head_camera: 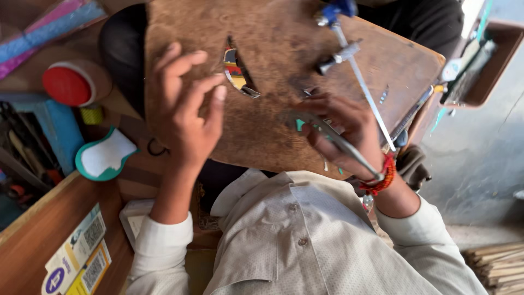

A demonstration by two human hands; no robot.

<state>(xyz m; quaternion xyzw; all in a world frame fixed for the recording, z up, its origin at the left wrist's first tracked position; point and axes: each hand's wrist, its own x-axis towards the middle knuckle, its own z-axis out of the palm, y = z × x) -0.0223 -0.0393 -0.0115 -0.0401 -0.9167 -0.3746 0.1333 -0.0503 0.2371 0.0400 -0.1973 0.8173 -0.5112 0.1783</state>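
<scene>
**Both hands at the wooden board, saw frame in the right**

Nearest to me I see the pale buttoned shirt [295, 235] and its two sleeves filling the bottom of the view. At lower left, the bench [33, 235] edge carries a few printed stickers [79, 254], and beside them lies a small pale box [134, 218], partly behind the left sleeve.

Moving outward, my right hand [344, 134] has its fingers [316, 134] closed around the handle of a thin metal saw frame [363, 98]; a red bead bracelet [385, 175] sits on that wrist. The frame's long bar runs up and away across the board to a blue clamp [335, 11] at its far end. My left hand [185, 114] rests on the wooden board [273, 71], fingers loosely curled and gripping nothing that I can make out; the fingertips sit just beside a small curved multicoloured piece [237, 71] that lies at a slot in the board. The left hand covers part of the board's left edge, and the right hand hides whatever lies under the palm.

To the left of the board I see a white shape with a teal rim [103, 155], then a round red lid [68, 84], a blue block [63, 128] and a dark tray of tools [22, 158], whose contents are too cluttered to name. Farther off, pink and blue rolls [49, 27] lie at top left. At far right a brown wooden tray [486, 65] holds tools I cannot tell apart, and stacked wooden strips [499, 267] sit at lower right.
</scene>
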